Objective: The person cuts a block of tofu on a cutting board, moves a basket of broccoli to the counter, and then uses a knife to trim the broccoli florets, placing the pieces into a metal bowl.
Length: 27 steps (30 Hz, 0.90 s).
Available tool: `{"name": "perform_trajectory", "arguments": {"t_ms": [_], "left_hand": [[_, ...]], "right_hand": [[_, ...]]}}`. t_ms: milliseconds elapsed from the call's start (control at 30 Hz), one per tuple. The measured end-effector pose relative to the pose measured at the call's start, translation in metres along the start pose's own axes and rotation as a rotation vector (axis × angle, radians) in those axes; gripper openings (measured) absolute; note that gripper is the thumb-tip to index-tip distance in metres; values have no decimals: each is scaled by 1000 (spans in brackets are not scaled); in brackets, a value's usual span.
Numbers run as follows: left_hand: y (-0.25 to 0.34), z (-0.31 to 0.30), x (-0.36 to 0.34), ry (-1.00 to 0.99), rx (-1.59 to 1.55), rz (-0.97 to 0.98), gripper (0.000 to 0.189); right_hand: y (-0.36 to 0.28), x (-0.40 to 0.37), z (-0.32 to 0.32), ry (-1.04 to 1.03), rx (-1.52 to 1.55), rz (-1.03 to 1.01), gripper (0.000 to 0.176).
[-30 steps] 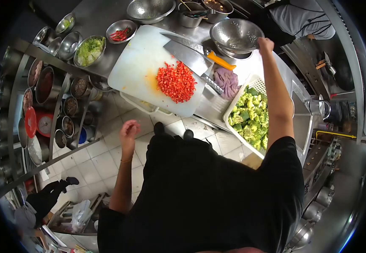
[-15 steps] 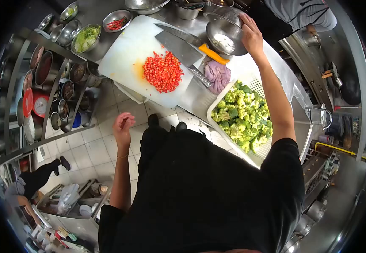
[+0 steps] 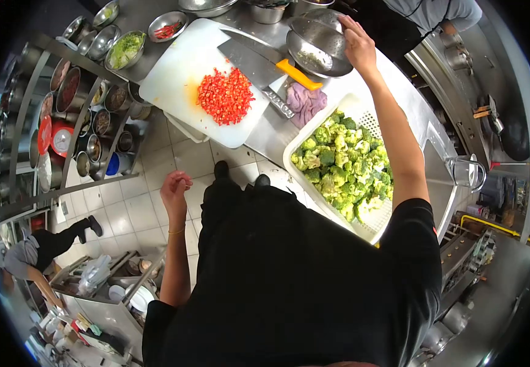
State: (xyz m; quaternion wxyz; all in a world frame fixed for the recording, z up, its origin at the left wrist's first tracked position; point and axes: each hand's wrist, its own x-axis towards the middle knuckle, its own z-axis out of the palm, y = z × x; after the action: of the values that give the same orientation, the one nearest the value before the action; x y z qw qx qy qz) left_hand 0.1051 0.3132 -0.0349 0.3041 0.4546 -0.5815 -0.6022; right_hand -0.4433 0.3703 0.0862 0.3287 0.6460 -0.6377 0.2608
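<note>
My right hand (image 3: 358,46) rests at the right rim of a steel bowl (image 3: 305,46), fingers stretched out; the fingertips reach over the rim. My left hand (image 3: 176,186) hangs over the floor with its fingers loosely curled, and whether it holds anything is too small to tell. Chopped red chillies (image 3: 225,96) lie in a heap on the white cutting board (image 3: 170,76). Beside them lie a cleaver (image 3: 250,64) and a knife with a yellow handle (image 3: 298,74). A purple cloth (image 3: 305,103) sits near a white basket (image 3: 294,160) of broccoli (image 3: 344,162).
Small bowls, one with red chillies (image 3: 168,29) and one with shredded greens (image 3: 124,52), stand at the back left. A shelf rack (image 3: 45,196) holds several containers. One person (image 3: 23,254) is at the far left, another (image 3: 430,15) at the top right.
The view has shifted slightly, so the board, basket and bowl appear further left. My right hand stays at the bowl's rim. The fingers of my left hand look a little more curled.
</note>
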Motion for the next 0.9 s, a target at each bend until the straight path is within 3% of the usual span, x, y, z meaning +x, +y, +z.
{"name": "perform_trajectory", "arguments": {"t_ms": [100,133,167,200,267,333,467,533,600,667,733,800,833,900], "left_hand": [[12,1,-3,29,-10,30,17],[12,-1,-3,36,-14,38,17],[11,-5,-5,54,-22,36,17],[9,-9,-6,63,-26,29,18],[3,-18,-3,55,-44,5,18],[-3,-27,9,52,-63,-13,19],[-5,-43,48,-43,-84,31,19],[1,-52,72,-83,-54,34,19],[8,-62,93,-157,-41,71,19],[17,-73,110,-205,-33,61,17],[18,-83,130,-249,-11,43,16],[24,-85,146,-334,-5,34,15],[28,-84,157,-390,-9,44,15],[37,-80,174,-491,2,68,15]], "right_hand": [[29,-22,12,300,145,496,25],[20,-22,3,360,312,889,28],[39,-38,8,336,264,1047,29],[58,-65,26,334,257,1053,29],[89,-111,63,415,267,1335,34],[61,-107,69,381,174,1324,41],[35,-101,92,195,294,1500,52],[16,-92,96,160,175,1493,53],[-19,-75,87,179,-418,836,45],[-87,-45,61,-19,32,735,44],[-133,-61,79,-434,57,543,55],[-170,-44,81,-696,-82,572,64],[-170,-49,91,-652,-213,550,70],[-161,-51,97,-760,-237,645,72]]}}
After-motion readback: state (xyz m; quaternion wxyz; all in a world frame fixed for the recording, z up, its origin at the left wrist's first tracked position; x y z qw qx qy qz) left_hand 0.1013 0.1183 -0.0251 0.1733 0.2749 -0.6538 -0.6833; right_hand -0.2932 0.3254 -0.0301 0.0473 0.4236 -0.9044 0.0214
